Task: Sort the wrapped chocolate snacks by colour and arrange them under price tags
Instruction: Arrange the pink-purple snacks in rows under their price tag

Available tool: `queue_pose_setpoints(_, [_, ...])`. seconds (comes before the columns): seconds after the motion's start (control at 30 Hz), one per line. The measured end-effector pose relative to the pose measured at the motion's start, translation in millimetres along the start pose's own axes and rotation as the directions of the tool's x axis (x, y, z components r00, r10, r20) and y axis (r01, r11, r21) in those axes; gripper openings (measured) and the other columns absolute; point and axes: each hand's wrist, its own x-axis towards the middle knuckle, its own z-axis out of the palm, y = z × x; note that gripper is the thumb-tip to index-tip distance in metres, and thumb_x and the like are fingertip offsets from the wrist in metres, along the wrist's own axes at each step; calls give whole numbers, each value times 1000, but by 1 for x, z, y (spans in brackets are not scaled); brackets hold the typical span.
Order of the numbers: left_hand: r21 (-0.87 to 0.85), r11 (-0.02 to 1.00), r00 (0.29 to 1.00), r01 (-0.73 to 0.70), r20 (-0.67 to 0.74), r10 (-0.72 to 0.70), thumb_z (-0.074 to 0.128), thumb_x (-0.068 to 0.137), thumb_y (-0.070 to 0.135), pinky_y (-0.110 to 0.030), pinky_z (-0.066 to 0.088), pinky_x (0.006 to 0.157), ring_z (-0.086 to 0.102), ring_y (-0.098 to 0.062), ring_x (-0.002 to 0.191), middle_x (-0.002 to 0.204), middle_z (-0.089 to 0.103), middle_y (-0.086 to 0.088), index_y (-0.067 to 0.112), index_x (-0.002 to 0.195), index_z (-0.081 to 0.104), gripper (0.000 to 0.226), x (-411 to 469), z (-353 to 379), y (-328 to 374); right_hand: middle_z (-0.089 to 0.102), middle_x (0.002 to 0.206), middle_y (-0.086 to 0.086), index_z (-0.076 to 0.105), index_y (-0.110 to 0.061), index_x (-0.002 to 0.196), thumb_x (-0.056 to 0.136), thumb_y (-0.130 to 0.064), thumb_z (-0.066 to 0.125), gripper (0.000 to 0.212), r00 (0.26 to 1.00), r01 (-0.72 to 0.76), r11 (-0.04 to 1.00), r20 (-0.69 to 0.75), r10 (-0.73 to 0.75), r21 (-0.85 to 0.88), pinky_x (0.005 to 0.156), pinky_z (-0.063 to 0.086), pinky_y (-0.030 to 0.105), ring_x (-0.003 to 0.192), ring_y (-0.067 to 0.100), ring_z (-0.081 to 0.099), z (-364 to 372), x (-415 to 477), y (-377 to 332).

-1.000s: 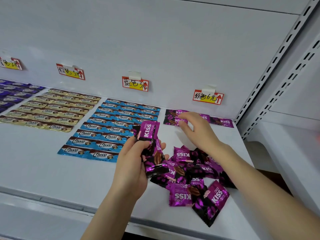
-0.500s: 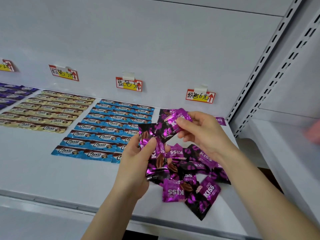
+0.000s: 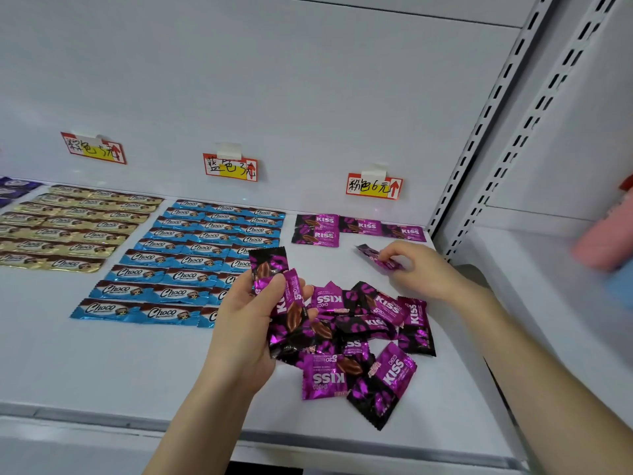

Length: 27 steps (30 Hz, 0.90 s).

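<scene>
A purple KISS snack (image 3: 378, 258) is pinched at its near end between the thumb and fingers of the right hand (image 3: 419, 269), low over the shelf (image 3: 102, 365) and just in front of the placed purple snacks (image 3: 359, 226). These lie flat under the rightmost price tag (image 3: 374, 186): three side by side against the back wall, and one more in front of the leftmost. The left hand (image 3: 246, 323) grips a small stack of purple snacks (image 3: 284, 299), thumb across the top one, held above the near edge of a loose pile of purple snacks (image 3: 370, 337) heaped on the shelf between the two hands.

To the left, blue Choco snacks (image 3: 191, 255) lie in neat rows under the middle price tag (image 3: 230, 167). Next to them, gold Choco snacks (image 3: 68, 228) fill rows under another price tag (image 3: 93, 148). Dark violet snacks (image 3: 13, 186) show at the far left edge. A slotted upright (image 3: 479, 132) rises at the shelf's right end.
</scene>
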Motion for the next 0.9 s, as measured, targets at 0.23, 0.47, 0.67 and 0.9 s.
queue_pose_setpoints(0.23, [-2,1000,999,28,-22,-28,50,93,8,-28,56,49,72,-19,68,73,73,-8,10,98,59,11,1,3,-3,61,107,3,63,-15,108,90,-33,55,26,983,-17,983,-182,-16,-180,75,41,28,96,19,56,4,5,-6])
queue_pose_setpoints(0.47, [0,1000,999,26,-35,-26,50,93,8,-27,55,48,72,-18,67,72,73,-8,9,97,59,10,3,2,-1,55,107,11,62,-17,117,95,-25,47,28,990,-72,934,-136,25,-350,82,45,37,103,29,51,17,25,-10])
queue_pose_setpoints(0.67, [27,999,999,29,-30,-28,50,93,9,-27,55,49,72,-18,68,73,73,-8,9,98,59,11,5,1,-3,59,114,11,63,-14,118,96,-15,44,29,994,-13,941,-108,-25,-338,85,46,43,107,30,51,21,37,-12])
queue_pose_setpoints(0.9, [42,999,999,31,-33,-29,49,94,9,-26,55,49,72,-18,70,75,73,-7,9,101,58,12,7,-2,-3,61,114,11,65,-12,114,95,-11,43,29,989,8,944,-137,-56,-329,84,47,40,105,29,53,24,46,-15])
